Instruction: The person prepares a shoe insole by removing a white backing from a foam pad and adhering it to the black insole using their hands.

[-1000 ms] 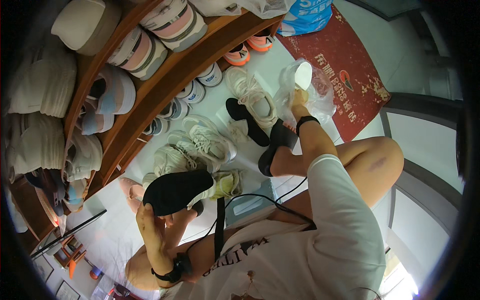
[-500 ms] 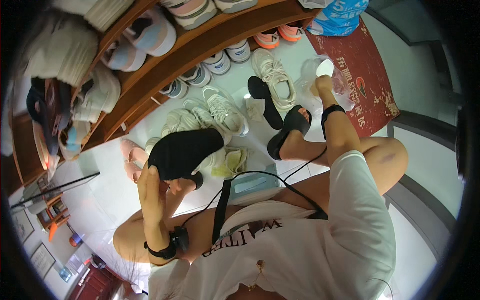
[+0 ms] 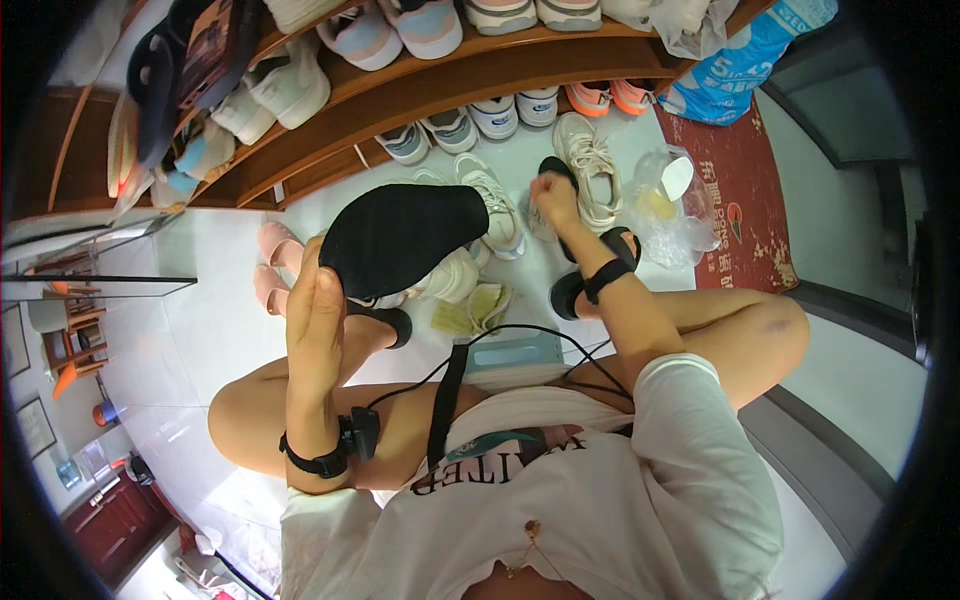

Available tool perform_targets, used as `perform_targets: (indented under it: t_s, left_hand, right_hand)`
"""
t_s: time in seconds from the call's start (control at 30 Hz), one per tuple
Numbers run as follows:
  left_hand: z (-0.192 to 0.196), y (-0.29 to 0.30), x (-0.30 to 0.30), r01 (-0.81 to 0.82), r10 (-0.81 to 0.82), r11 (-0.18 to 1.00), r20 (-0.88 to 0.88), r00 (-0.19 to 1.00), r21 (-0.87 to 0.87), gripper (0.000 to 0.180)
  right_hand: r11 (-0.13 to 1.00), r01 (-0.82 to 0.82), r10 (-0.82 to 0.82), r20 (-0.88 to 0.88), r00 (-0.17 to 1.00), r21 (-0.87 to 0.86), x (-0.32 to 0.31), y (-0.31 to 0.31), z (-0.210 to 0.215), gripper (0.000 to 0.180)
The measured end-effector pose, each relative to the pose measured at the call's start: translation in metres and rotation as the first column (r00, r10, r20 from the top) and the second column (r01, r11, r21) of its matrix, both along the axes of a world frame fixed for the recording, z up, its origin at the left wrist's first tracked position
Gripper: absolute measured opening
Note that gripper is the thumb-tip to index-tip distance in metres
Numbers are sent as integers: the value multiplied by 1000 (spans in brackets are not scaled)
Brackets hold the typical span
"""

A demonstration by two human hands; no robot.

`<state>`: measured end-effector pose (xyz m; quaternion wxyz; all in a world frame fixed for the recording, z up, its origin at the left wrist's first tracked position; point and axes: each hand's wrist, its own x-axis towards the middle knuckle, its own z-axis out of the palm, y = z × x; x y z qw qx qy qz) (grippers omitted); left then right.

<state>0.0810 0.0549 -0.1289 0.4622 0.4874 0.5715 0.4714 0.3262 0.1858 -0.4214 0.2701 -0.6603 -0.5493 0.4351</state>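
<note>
In my left hand (image 3: 318, 305) is a flat black insole (image 3: 395, 240), raised in front of me and gripped at its near end with the thumb on top. My right hand (image 3: 553, 203) reaches down to the floor with its fingers curled together; what they hold, if anything, is hidden. A second black insole (image 3: 558, 170) lies partly under that hand. Beside it sits a cream lace-up sneaker (image 3: 592, 175). White sneakers (image 3: 487, 200) stand between my feet, partly covered by the raised insole.
A wooden shoe rack (image 3: 520, 75) full of shoes curves along the far side. Pink shoes (image 3: 275, 250) are at left, and a yellowish cloth (image 3: 470, 310) lies near a grey-blue stool (image 3: 520, 350). At right are a clear plastic bag (image 3: 680, 235), red mat (image 3: 735, 180) and blue bag (image 3: 720, 80).
My right hand has moved left from the plastic bag to the insole on the floor. The left hand still holds its insole. The whole view has shifted and turned.
</note>
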Motion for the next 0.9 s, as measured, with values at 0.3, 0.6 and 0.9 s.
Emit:
perform_targets:
  t_s: [0.3,0.6,0.9]
  left_hand:
    - [-6,-21,-25,39,-43,995,55,998,87,43]
    - [-11,-28,-28,9,-25,995,164,986,97,42]
    - [4,-8,-15,-19,25,1000,600,800,-16,52]
  right_hand:
    - [623,-338,703,316,637,-705,8,-57,-39,37]
    - [557,-434,822,393,413,-708,17,-54,-50,51]
    - [935,326,-354,-321,879,-141,15,-9,-31,31]
